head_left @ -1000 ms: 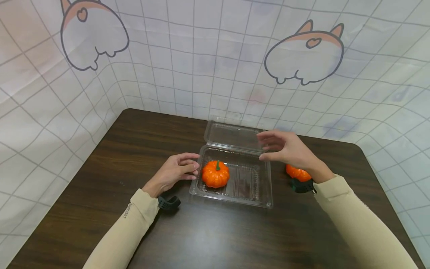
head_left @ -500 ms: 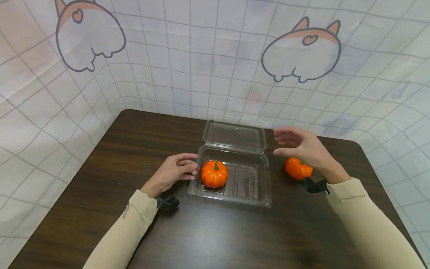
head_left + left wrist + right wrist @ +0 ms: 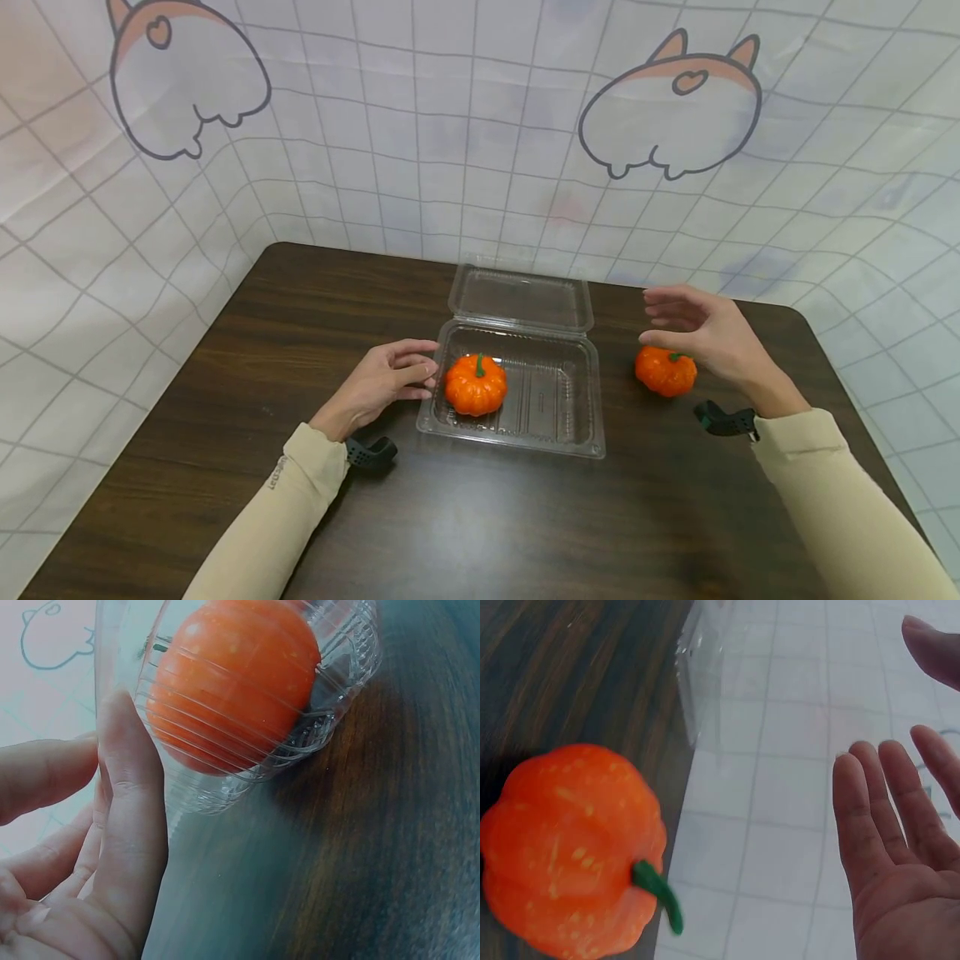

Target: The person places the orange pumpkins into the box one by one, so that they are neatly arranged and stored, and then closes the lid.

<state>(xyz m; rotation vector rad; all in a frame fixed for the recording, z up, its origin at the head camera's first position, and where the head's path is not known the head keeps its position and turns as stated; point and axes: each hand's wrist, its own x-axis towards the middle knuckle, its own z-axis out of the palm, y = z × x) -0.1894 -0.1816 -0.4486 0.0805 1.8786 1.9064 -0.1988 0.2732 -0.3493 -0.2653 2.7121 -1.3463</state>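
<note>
A clear plastic clamshell container (image 3: pixel 540 433) stands on the table with its lid (image 3: pixel 521 300) folded back. An orange toy pumpkin (image 3: pixel 476 387) with a green stem sits in its left part. My left hand (image 3: pixel 378 385) pinches the container's left rim between thumb and fingers; in the left wrist view the thumb (image 3: pixel 135 802) lies along the rim's near side. A second orange pumpkin (image 3: pixel 664 372) rests on the table to the right. Above and just beyond it hovers my right hand (image 3: pixel 708 333), thumb and fingers apart, holding nothing; the right wrist view shows that pumpkin (image 3: pixel 570 847) apart from the hand.
The dark wood table (image 3: pixel 480 525) has rounded far corners. White grid-patterned cloth (image 3: pixel 420 125) with cartoon animal drawings hangs behind and at both sides, close to the container's lid. A dark strap sits on each wrist.
My right hand has moved right, away from the container's lid, to above the pumpkin on the table, uncovering more of it. The left hand stays at the container's rim.
</note>
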